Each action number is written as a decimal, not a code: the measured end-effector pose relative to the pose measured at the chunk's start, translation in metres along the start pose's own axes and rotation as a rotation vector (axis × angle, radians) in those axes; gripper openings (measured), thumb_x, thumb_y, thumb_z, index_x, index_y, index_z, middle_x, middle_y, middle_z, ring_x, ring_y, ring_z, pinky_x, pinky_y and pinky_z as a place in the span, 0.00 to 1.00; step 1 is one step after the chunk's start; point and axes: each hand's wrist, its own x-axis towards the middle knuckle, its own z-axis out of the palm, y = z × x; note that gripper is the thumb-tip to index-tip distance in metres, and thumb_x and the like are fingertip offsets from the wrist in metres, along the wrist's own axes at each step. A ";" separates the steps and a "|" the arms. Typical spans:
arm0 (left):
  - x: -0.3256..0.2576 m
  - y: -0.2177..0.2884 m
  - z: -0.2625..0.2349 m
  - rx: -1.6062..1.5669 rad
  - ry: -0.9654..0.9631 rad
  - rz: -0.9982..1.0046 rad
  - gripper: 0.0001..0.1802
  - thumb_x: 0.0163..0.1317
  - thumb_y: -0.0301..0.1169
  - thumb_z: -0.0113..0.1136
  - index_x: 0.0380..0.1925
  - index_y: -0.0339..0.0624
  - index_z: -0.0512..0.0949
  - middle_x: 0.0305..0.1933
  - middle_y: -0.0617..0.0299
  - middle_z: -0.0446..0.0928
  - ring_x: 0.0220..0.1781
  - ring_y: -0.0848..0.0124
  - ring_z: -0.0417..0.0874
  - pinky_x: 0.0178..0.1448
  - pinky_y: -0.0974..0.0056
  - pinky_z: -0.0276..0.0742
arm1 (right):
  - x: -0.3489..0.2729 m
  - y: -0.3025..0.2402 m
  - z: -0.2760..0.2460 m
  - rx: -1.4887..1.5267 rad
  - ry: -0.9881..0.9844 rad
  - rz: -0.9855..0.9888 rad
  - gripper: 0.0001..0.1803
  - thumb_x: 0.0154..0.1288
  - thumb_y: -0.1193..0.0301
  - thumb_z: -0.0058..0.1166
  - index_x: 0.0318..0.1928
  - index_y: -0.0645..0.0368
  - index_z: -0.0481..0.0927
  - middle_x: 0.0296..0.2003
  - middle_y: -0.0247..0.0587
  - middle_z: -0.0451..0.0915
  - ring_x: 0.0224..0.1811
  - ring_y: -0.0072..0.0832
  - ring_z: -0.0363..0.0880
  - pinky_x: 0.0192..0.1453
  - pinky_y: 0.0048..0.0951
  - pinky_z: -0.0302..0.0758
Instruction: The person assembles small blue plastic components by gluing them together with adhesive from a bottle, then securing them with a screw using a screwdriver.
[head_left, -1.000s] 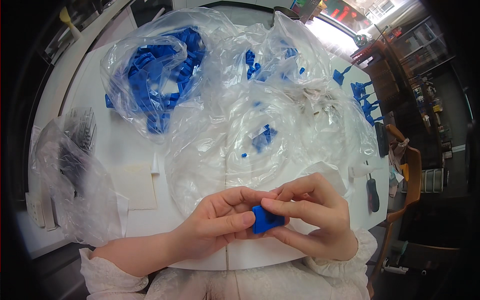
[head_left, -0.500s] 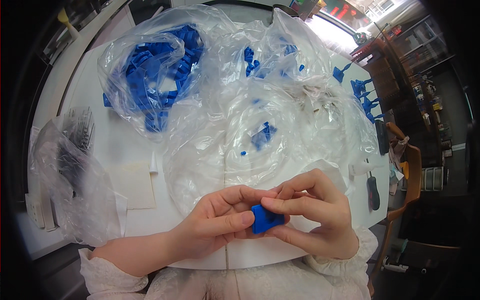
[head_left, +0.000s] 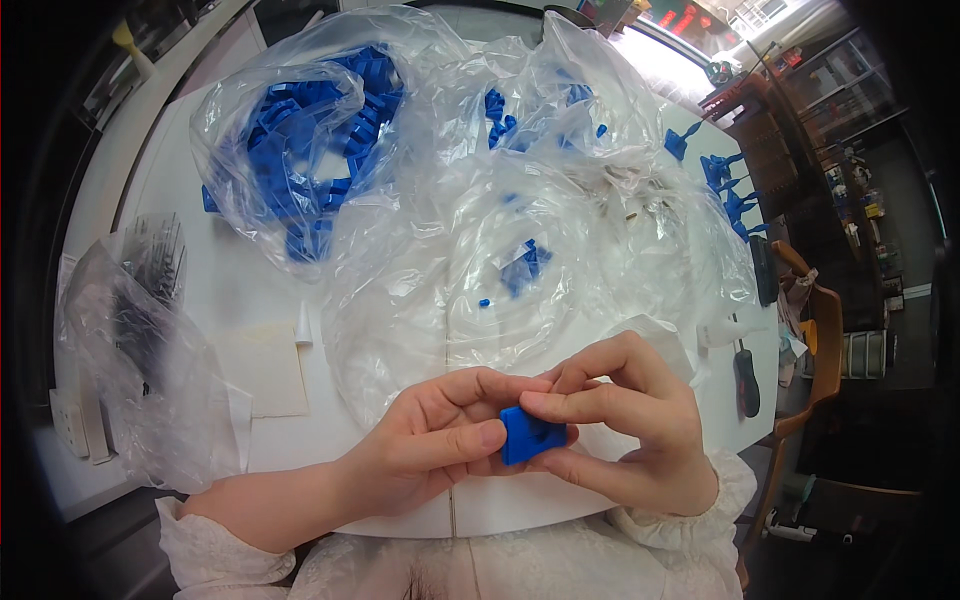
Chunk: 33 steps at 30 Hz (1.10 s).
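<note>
A small, flat blue plastic part (head_left: 528, 440) with a dark recess in its face is held between both hands, above the near edge of the white table. The thumb of my left hand (head_left: 435, 430) presses on its left side, with the fingers behind it. My right hand (head_left: 630, 425) grips its right side and top corner between thumb and fingers. The fingertips hide part of its edges. Just beyond the hands lies a clear plastic bag (head_left: 400, 300) with small blue pieces (head_left: 525, 265) in it.
A clear bag of many blue parts (head_left: 290, 130) lies at the far left. At the left, another bag (head_left: 150, 370) holds dark thin pieces beside a beige paper sheet (head_left: 262, 370). At the right are a screwdriver (head_left: 746, 382), a white bottle (head_left: 722, 332) and blue assembled parts (head_left: 738, 205).
Both hands keep nearly the same grip on the blue plastic part. The whole view has shifted very slightly; nothing was let go or picked up.
</note>
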 end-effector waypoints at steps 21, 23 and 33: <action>0.001 0.001 -0.001 0.007 0.014 0.001 0.24 0.68 0.29 0.52 0.62 0.37 0.64 0.59 0.55 0.71 0.61 0.66 0.74 0.66 0.57 0.71 | 0.003 -0.001 0.002 0.019 -0.005 0.052 0.22 0.45 0.81 0.69 0.45 0.59 0.84 0.41 0.40 0.72 0.43 0.26 0.75 0.43 0.23 0.77; 0.002 0.001 -0.001 0.004 0.015 -0.004 0.23 0.68 0.29 0.52 0.62 0.38 0.64 0.60 0.55 0.71 0.61 0.65 0.74 0.67 0.56 0.70 | 0.003 -0.002 0.002 0.019 0.001 0.064 0.21 0.45 0.81 0.69 0.45 0.59 0.84 0.41 0.40 0.72 0.43 0.26 0.75 0.43 0.23 0.77; 0.003 0.000 -0.003 -0.039 -0.047 0.027 0.23 0.68 0.29 0.52 0.62 0.37 0.65 0.62 0.52 0.69 0.65 0.57 0.71 0.69 0.53 0.67 | 0.003 -0.002 0.002 0.032 0.005 0.059 0.23 0.43 0.81 0.69 0.45 0.59 0.84 0.41 0.40 0.72 0.44 0.27 0.75 0.47 0.25 0.75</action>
